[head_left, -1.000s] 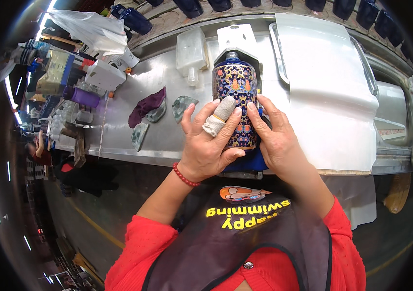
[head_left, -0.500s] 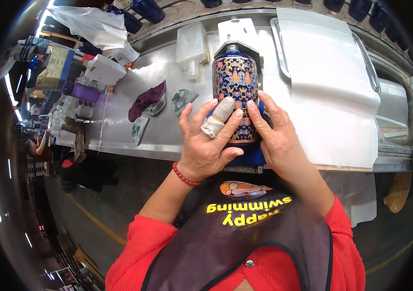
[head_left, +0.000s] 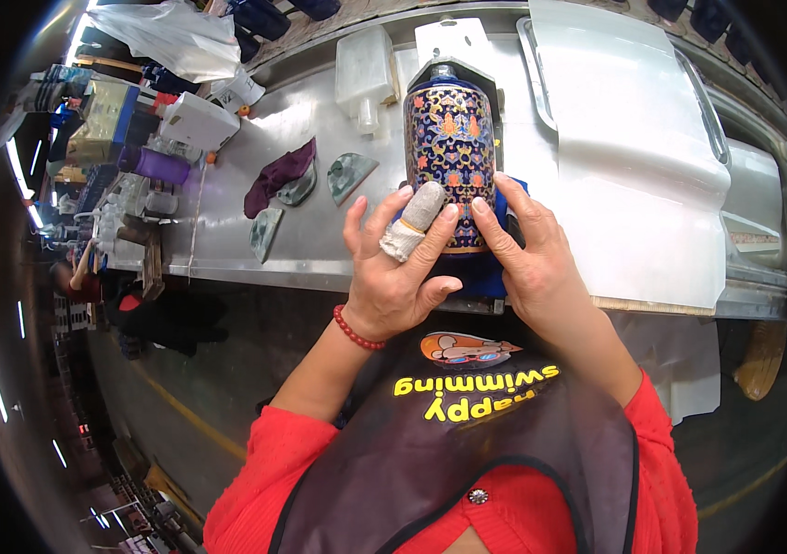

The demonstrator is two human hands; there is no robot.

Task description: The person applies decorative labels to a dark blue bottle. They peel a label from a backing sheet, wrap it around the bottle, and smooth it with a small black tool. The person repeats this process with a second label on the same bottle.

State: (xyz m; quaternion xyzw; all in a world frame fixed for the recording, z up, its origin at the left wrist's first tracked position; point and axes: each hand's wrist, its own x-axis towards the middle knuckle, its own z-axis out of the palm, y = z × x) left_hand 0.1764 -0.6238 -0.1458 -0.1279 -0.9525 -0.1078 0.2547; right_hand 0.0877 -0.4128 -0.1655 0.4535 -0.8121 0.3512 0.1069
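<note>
A dark blue bottle (head_left: 451, 125) with colourful floral patterning and a clear neck lies in a holder on the metal table, neck away from me. Across its lower left part rests my left hand (head_left: 398, 263), its fingers spread and stretched out. A grey-and-white cloth finger cover (head_left: 417, 222), held by a rubber band, sits on one finger of that hand. My right hand (head_left: 537, 263) is at the bottle's lower right edge, fingers apart, the index fingertip touching or close to the pattern. Blue material (head_left: 477, 282) shows below the bottle, partly hidden by the hands.
Left of the bottle stands a clear rectangular bottle (head_left: 363, 74). Beyond it lie a purple cloth (head_left: 281, 175) and greenish-grey pads (head_left: 352, 175). White sheets (head_left: 634, 166) cover a tray at right. Boxes and a purple bottle (head_left: 158, 164) crowd the far left.
The bottle and table have shifted slightly upward in the picture. Both hands have slipped a little toward the bottle's near end, keeping their spread pose.
</note>
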